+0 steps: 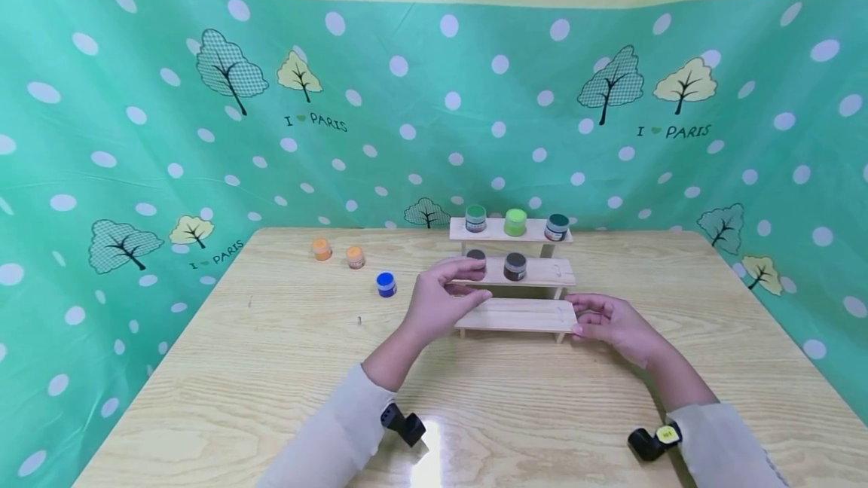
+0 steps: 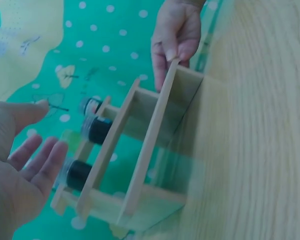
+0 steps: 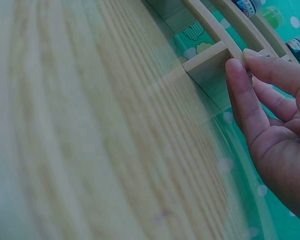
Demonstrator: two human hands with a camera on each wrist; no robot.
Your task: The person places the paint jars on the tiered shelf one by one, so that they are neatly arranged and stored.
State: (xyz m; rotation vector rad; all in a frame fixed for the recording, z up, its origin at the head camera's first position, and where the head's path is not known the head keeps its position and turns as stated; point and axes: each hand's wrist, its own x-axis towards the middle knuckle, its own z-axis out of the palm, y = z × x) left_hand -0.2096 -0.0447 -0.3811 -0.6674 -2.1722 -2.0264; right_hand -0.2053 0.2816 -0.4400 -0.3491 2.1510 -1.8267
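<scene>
A three-tier wooden display rack (image 1: 515, 315) stands on the table. My right hand (image 1: 613, 326) pinches the right end of its lowest board between thumb and fingers, as the right wrist view also shows. My left hand (image 1: 437, 300) is at the rack's left side, fingers extended and parted from the thumb, holding nothing. Just beyond its fingers on the middle tier is a dark paint jar (image 2: 78, 175), partly hidden by them in the head view. A second dark paint jar (image 1: 514, 267) stands to its right. The lowest board bears no jar.
On the top tier stand a green jar (image 1: 475, 218), a light green jar (image 1: 515, 222) and a dark teal jar (image 1: 557, 227). Left of the rack, a blue jar (image 1: 386, 285) and two orange jars (image 1: 322, 249) stand on the table (image 1: 291, 367). A patterned cloth (image 1: 380, 111) hangs behind.
</scene>
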